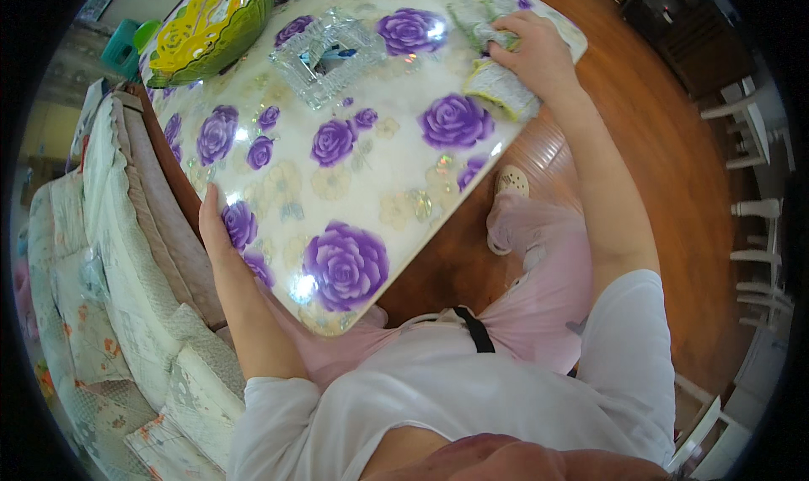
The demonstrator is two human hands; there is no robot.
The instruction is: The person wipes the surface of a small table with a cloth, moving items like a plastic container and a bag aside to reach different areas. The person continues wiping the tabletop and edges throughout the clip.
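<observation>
A grey-green cloth with a yellow edge point(504, 89) lies bunched at the table's right edge. My right hand point(534, 54) grips it from above, fingers curled into the folds. The table point(385, 165) bears a glossy cover printed with purple roses. At its left edge rests my left hand point(215, 218), its thumb side upward; most of its fingers are hidden by the table's rim, and no object shows in it. A clear glass ashtray point(325, 57) stands between the hands, towards the far side, with a blue item inside.
A yellow openwork basket in a green leaf-shaped bowl point(212, 35) stands at the far left. Along the left runs a sofa with quilted covers point(107, 278). White chairs point(755, 228) and a dark cabinet point(689, 35) stand to the right on the wooden floor point(689, 184).
</observation>
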